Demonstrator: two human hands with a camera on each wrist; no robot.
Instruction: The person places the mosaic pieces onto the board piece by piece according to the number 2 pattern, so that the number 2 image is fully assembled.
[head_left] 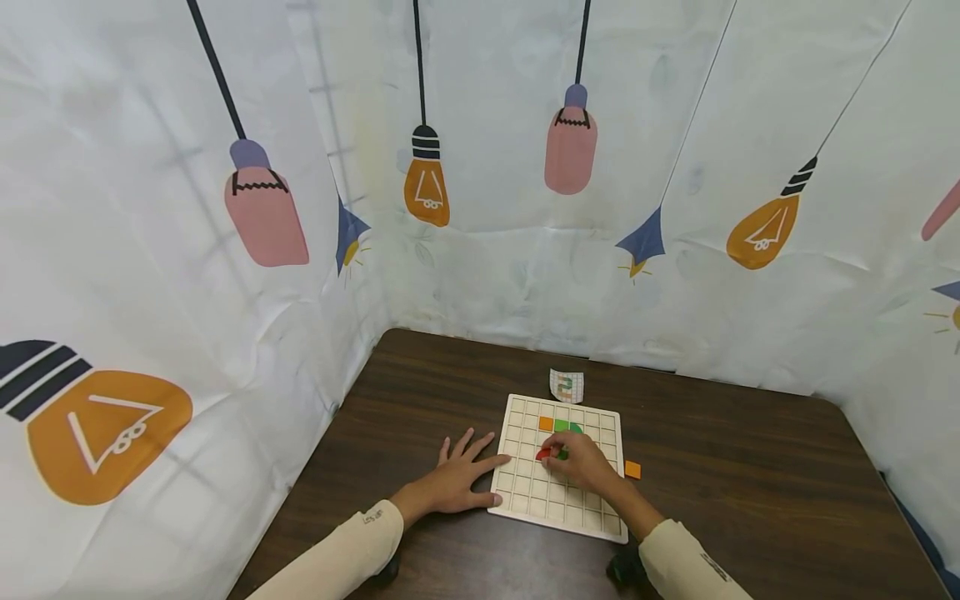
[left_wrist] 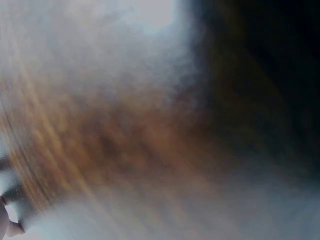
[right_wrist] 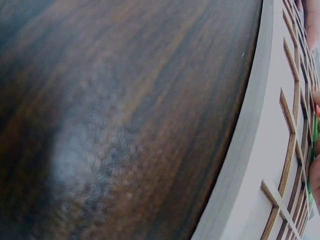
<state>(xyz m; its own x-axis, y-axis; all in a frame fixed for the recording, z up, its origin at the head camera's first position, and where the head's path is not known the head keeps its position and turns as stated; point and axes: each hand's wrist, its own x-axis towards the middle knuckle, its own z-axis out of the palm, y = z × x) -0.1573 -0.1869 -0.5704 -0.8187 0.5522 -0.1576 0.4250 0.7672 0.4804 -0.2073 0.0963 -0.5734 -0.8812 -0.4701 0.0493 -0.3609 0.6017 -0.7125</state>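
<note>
A pale wooden grid board point(head_left: 528, 492) lies on the dark table. My right hand point(head_left: 581, 462) is over its middle, thumb and forefinger pinching a small red tile point(head_left: 542, 454) close to the squares. Some green point(head_left: 563, 452) shows in the gap between thumb and forefinger, mostly hidden by the hand. Above the hand, an orange square tile point(head_left: 546, 423), a green square tile point(head_left: 561, 425) and a darker green rounded tile point(head_left: 576, 427) sit in a row on the grid. My left hand point(head_left: 457, 479) is spread flat, its fingertips and thumb at the board's left edge.
A loose orange tile point(head_left: 633, 470) lies on the table just right of the board. Behind the board is a small paper card point(head_left: 566, 387) with a printed grid pattern. Dark wood tabletop point(head_left: 750, 467) stretches to the right, and printed white cloth point(head_left: 487, 275) hangs along the back and left.
</note>
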